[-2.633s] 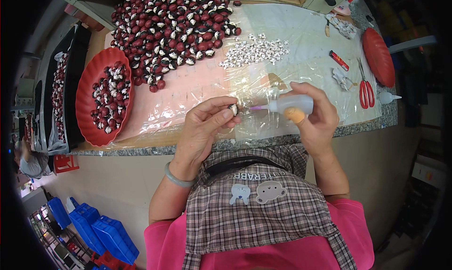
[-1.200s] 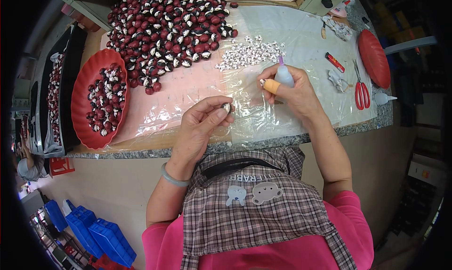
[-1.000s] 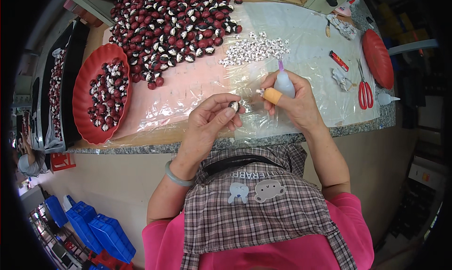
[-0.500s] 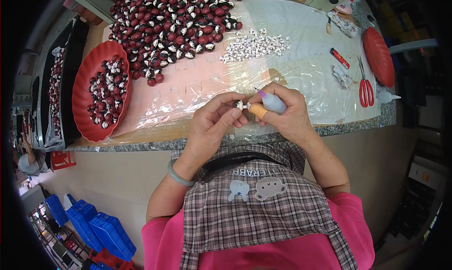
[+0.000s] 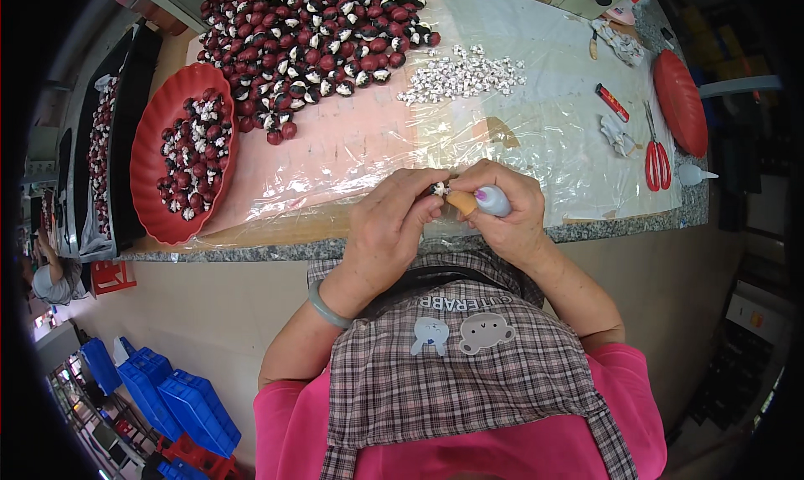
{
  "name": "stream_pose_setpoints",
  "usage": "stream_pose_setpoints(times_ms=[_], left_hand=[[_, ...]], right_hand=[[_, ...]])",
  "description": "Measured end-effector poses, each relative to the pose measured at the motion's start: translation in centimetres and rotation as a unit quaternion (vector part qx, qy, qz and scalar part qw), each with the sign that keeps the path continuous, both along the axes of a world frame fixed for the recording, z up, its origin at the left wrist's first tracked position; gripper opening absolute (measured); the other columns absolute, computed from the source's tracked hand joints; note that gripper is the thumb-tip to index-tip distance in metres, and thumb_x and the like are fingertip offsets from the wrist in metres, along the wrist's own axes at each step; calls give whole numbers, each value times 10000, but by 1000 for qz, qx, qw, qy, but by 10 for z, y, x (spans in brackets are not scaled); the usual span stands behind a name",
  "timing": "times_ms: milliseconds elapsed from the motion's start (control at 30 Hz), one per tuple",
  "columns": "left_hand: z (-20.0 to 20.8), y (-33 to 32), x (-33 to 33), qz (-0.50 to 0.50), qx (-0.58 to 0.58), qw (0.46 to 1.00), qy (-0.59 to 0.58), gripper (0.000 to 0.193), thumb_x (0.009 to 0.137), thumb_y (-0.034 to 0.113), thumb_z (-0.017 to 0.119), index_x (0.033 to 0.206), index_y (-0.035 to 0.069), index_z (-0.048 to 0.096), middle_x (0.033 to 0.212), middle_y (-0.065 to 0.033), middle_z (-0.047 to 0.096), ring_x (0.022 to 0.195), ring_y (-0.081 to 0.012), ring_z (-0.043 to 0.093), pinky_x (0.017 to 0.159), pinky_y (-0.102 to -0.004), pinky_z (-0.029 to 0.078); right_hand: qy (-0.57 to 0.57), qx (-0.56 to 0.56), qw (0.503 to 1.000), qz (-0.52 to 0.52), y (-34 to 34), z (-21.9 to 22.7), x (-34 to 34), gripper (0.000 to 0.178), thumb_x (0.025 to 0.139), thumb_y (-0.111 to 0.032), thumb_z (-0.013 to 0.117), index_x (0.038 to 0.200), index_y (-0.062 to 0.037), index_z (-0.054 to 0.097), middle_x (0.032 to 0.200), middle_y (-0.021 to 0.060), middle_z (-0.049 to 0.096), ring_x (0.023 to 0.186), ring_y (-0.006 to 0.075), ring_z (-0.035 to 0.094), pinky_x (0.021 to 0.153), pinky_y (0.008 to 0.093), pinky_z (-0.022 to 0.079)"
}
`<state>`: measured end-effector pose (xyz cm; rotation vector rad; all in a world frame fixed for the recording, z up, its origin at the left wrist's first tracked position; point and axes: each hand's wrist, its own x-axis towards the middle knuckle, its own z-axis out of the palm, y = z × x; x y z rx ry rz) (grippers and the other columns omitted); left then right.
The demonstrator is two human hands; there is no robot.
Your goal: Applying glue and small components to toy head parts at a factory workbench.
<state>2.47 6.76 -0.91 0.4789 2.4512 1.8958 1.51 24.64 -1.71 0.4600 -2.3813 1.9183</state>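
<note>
Above the front edge of the table my left hand [image 5: 387, 220] pinches a small black-and-white bead-like ball [image 5: 437, 189] between thumb and fingers. My right hand [image 5: 521, 216] is closed around a pale squeeze bottle [image 5: 493, 201] with a purple neck. An orange finger cot [image 5: 461, 202] covers one of its fingertips, which meets the ball at its white side. A small white piece seems to sit there, partly hidden by the fingers. Beyond the hands lie a spread of tiny white pieces [image 5: 465, 76] and a large heap of dark red, black and white balls [image 5: 322, 49].
On the left stands a red scalloped tray [image 5: 144, 170] holding several balls with white pieces on them. To the right lie red-handled scissors [image 5: 657, 166], a red tube [image 5: 612, 102], crumpled tissue [image 5: 617, 135], another red dish [image 5: 680, 103] and a second bottle [image 5: 695, 175]. Plastic sheeting [image 5: 352, 166] covers the table.
The right fingertips have brought a tiny white piece against the ball. The bottle has tipped, its purple neck swinging lower. The left hand has turned the ball, and the view has shifted slightly.
</note>
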Motion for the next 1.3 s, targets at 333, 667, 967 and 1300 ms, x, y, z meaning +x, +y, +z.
stream_pose_setpoints(times_ms=[333, 667, 967, 1300], left_hand=[[-4, -5, -2, -18, -45, 997, 57, 268, 806, -26, 600, 1074, -19, 594, 909, -164, 629, 788, -318, 629, 690, -367, 523], [-6, -12, -3, -31, 68, 990, -122, 220, 915, 29, 525, 1129, -7, 567, 876, -109, 628, 739, -167, 640, 674, -276, 530], [-9, -101, -35, 171, 90, 981, -7, 307, 783, -79, 466, 1067, -7, 559, 1088, -117, 591, 958, -161, 582, 780, -289, 506], [-14, -92, -53, 286, -317, 898, 108, 268, 794, 39, 658, 1039, 17, 552, 973, -161, 508, 812, -300, 552, 711, -382, 462]], right_hand=[[118, 65, 990, 47, -1, 4, -4, 158, 723, 37, 714, 854, 18, 627, 803, 110, 650, 703, 162, 640, 589, 260, 501], [-108, 15, 993, 41, -5, 10, -5, 192, 774, -24, 713, 955, -20, 648, 846, 85, 672, 716, 149, 657, 614, 261, 510], [-110, -13, 994, -1, 13, 14, -9, 256, 804, -34, 708, 1052, -28, 646, 816, 39, 655, 647, 72, 580, 555, 211, 474], [-61, 53, 997, 17, 13, 13, -9, 226, 797, -68, 715, 1008, -30, 644, 916, 63, 703, 758, 126, 653, 669, 249, 511]])
